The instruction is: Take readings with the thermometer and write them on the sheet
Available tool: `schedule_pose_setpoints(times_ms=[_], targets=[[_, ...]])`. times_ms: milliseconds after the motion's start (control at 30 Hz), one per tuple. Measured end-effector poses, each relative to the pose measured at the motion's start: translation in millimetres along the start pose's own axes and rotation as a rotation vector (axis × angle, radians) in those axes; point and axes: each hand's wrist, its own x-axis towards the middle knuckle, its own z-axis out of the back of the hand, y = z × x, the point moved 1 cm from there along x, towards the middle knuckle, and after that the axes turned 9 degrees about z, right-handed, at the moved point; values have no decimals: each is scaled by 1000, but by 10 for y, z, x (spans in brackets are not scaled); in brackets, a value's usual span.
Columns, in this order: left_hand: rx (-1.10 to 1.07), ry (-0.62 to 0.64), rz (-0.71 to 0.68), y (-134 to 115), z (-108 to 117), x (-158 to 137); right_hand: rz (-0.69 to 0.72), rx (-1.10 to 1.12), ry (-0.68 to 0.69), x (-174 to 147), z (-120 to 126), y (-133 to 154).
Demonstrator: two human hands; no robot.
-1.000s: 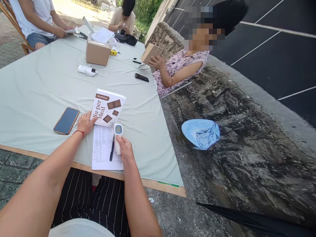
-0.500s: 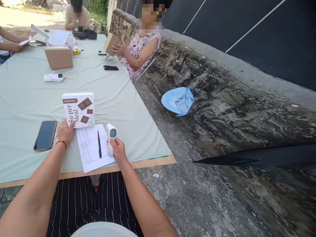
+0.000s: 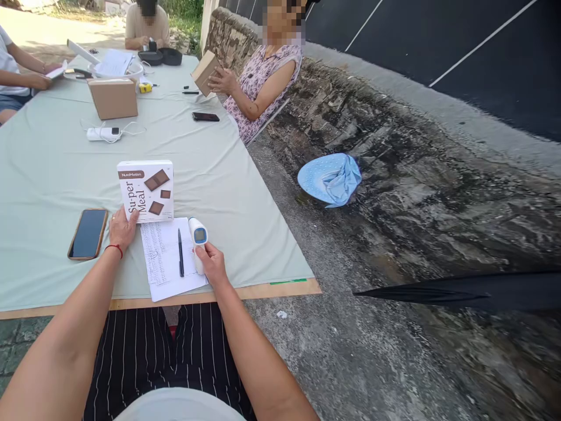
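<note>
My left hand (image 3: 123, 227) grips the lower left corner of a white box (image 3: 146, 192) printed "Su-per Meal", its thumb on the front face. The box stands upright behind some sheets of paper (image 3: 160, 278). In my right hand (image 3: 213, 263) is a white infrared thermometer (image 3: 198, 237), its small grey screen facing me and the fingers closed around its handle. A black pen (image 3: 181, 252) lies on the written sheets between my hands. To the left of my left hand, a smartphone (image 3: 87, 234) in a brown case lies flat.
Farther along the cloth-covered table (image 3: 245, 234) are a white corded device (image 3: 104, 134), a cardboard box (image 3: 113, 99), a dark phone (image 3: 205, 117) and a white basket (image 3: 135, 71). A person at right holds a small carton (image 3: 205, 73); two others sit farther back. A blue hat (image 3: 331, 180) rests by the stone wall.
The whole view has shifted slightly, so the table and things appear farther right. Both hands keep hold of the box and the thermometer. The far person's hands have lowered.
</note>
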Motion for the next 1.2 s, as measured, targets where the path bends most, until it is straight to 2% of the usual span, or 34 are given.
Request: schedule_pose_setpoints(times_ms=[467, 767, 900, 1033, 1200], targets=[[-44, 72, -84, -10, 17, -86, 18, -66, -19, 23, -31, 2], [173, 102, -17, 47, -26, -116, 102, -166, -16, 62, -85, -86], [224, 105, -13, 68, 5, -371, 85, -150, -12, 83, -111, -127], [254, 91, -26, 144, 8, -837, 85, -132, -8, 100, -126, -140], [293, 44, -142, 245, -40, -1415, 124, -154, -17, 117, -139, -126]])
